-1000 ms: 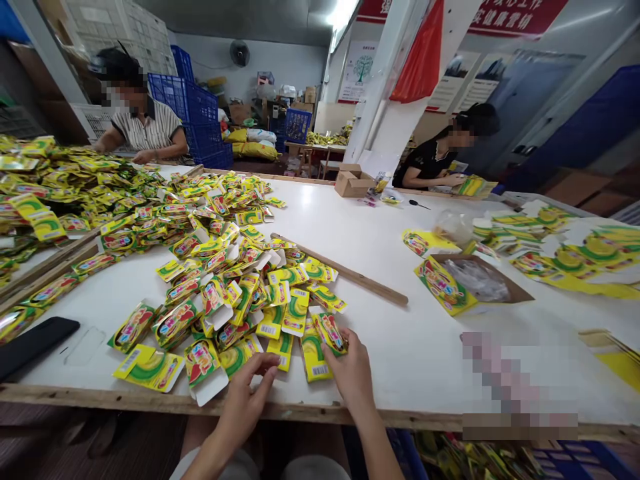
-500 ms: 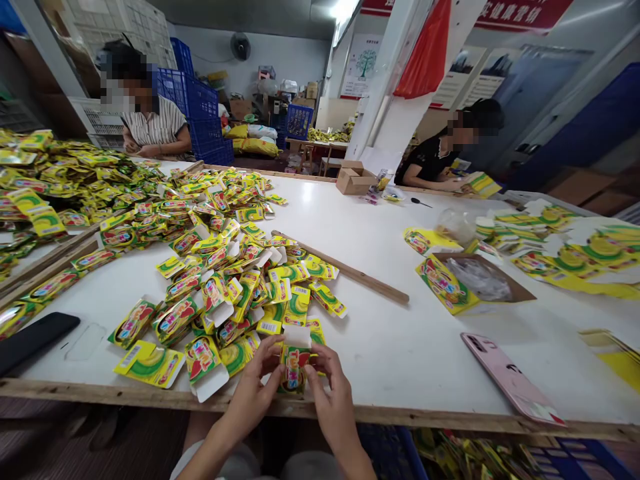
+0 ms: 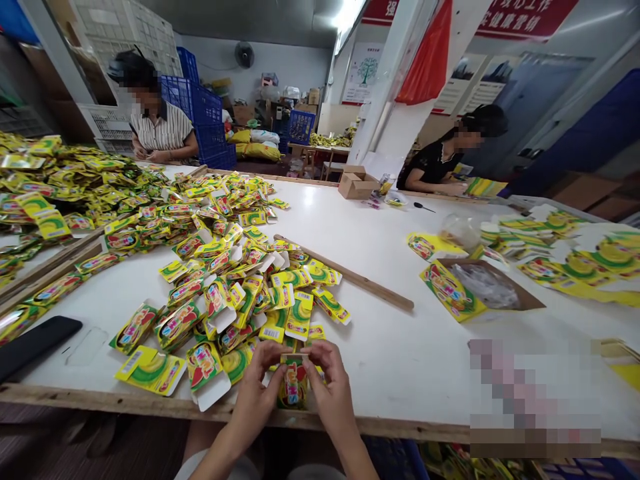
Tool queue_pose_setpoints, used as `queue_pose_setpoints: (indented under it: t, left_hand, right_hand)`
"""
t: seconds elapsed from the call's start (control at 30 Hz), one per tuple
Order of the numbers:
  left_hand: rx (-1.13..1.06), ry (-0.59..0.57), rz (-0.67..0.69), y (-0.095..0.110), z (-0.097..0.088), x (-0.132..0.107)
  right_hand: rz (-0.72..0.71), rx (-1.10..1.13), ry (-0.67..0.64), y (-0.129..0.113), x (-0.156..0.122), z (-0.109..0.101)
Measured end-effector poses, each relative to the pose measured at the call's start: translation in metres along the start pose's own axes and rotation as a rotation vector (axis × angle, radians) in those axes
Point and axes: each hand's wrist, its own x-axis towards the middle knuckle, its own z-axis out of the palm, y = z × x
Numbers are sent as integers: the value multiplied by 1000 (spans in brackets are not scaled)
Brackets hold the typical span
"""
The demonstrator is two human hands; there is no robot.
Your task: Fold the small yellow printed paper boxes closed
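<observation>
Between my two hands, at the front edge of the table, is a small yellow-green printed box (image 3: 293,387). My left hand (image 3: 260,383) grips its left side, with the thumb on the front face and fingers at the top. My right hand (image 3: 327,380) grips the right side in the same way. The box's top end is under my fingertips, and its white flap shows only as a thin edge. Just beyond and left of my hands lies a heap of similar small boxes (image 3: 220,297), several with white flaps standing open.
A wooden stick (image 3: 360,283) lies across the white table (image 3: 380,353). An open carton (image 3: 453,293) holding clear plastic stands to the right, near flat printed card sheets (image 3: 545,267). At left is a black phone (image 3: 40,343). Two people sit across the table.
The white top flap, upright before, is now folded down under my fingertips. Both hands have closed in over the top of the box, which sits slightly lower in view.
</observation>
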Motion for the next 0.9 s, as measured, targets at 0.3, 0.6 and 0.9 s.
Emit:
queue_pose_setpoints:
  t: [0.3,0.6,0.9]
  left_hand:
    - [111,-39,87,12,-1,-1]
    - [70,-6,-1,11,2,7]
    - [160,-5,152,-3,-5,-5]
  right_hand:
    - [-107,-102,-80,-11,-6,-3]
    - [-10,-110,-26,-14,1,1]
    - [-46,-4,-54,1,-16,-1]
